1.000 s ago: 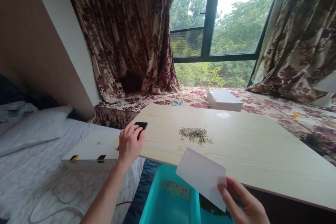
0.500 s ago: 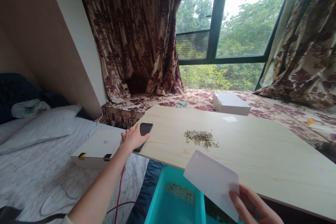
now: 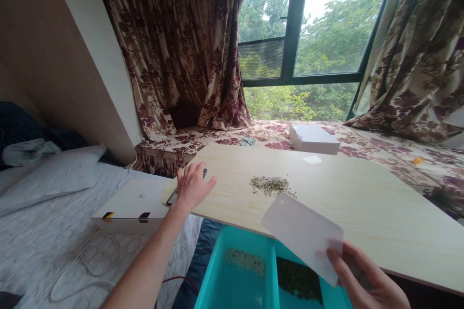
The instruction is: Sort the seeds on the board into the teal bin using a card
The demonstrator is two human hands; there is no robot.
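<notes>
- Right grip [image 3: 382, 282] pinches the white plastic scraper [image 3: 302, 234] over the bench's [image 3: 369, 198] near edge; best held level, clear of the greenish seeds [image 3: 270, 185].
- Left grip [image 3: 194, 186], thumb spread, covers the smartphone [image 3: 172, 197] at the bench's left end; whether it grasps, I cannot tell. Gentle pressure suits it.
- Teal tub [image 3: 276, 275] below the bench: cut off, dark contents unclear.

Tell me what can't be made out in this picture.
Dark rectangular phone, head view: mostly hidden under the left hand.
Small greenish grains on the pale wooden table, head view: too small to count.
Dark green heap in the teal plastic bin, head view: partly hidden by the thin white plastic sheet.
The bin's near end, head view: cut off by the bottom edge.
</notes>
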